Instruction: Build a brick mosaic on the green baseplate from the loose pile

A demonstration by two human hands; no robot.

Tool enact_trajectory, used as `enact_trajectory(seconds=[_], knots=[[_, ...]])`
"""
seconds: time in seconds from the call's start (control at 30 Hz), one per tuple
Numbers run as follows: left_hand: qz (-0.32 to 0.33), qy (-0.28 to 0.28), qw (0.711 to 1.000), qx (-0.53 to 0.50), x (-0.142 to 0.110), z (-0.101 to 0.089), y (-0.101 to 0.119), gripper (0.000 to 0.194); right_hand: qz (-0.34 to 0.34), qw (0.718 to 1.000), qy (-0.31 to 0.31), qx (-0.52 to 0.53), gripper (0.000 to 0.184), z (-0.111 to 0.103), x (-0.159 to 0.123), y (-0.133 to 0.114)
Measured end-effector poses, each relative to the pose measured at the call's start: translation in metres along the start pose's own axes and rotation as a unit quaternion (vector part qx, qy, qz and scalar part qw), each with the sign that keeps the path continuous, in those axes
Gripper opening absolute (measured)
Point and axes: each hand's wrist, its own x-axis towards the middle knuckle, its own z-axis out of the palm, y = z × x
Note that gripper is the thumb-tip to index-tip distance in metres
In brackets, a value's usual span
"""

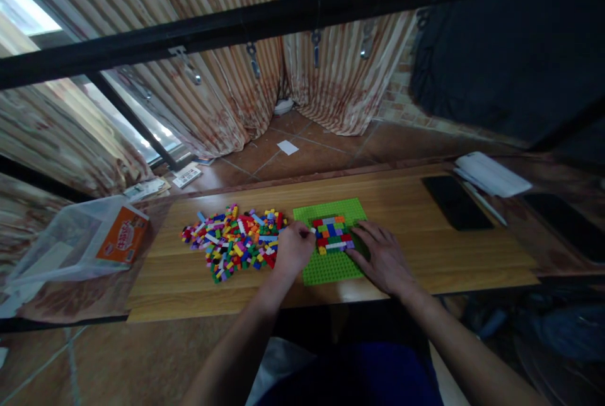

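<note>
A green studded baseplate [328, 275] lies on the wooden board, bearing a low block of colourful toy bricks [332, 234] in red, blue, green, yellow, white and purple. My left hand [295, 246] is closed in a pinch at the block's left side, with a small white brick [312, 231] showing at the fingertips. On the right, my right hand [384, 260] rests with its fingers apart, thumb and fingertips at the block's right edge and over the plate. Left of my left hand spreads a heap of loose toy bricks [236, 241] in many colours.
At the far left stands a clear plastic bin [70, 239] with an orange label. A black phone [456, 202] lies right on the wooden board [406, 198], near a white pen [486, 203] and a white object [494, 174]. A dark metal bar [283, 7] crosses above, with hanging clips.
</note>
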Motion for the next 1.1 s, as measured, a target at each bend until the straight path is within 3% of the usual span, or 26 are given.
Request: enact_trajectory(seconds=[0.13,0.27,0.43,0.53,0.77,1.1], knots=[[-0.003,0.002,1.000,0.011,0.004,0.006,0.003,0.015,0.002,1.000,-0.003,-0.005,0.050,0.000,0.000,0.000],[-0.005,-0.025,0.999,-0.047,0.008,0.009,-0.002,0.013,-0.001,1.000,-0.003,-0.005,0.049,-0.001,0.000,-0.001],[-0.094,-0.077,0.973,-0.198,0.014,0.011,-0.008,0.013,0.003,1.000,-0.006,-0.002,0.049,-0.003,0.000,-0.002],[-0.119,-0.088,0.962,-0.231,0.016,0.012,-0.008,0.011,0.005,1.000,-0.005,0.001,0.049,-0.002,0.000,-0.001],[-0.126,-0.110,0.959,-0.229,0.021,0.011,-0.008,0.007,0.007,1.000,-0.001,0.010,0.050,-0.001,0.000,-0.001],[-0.103,-0.140,0.980,-0.091,0.030,0.007,-0.012,0.010,0.013,1.000,-0.005,0.004,0.050,-0.002,0.000,-0.002]])
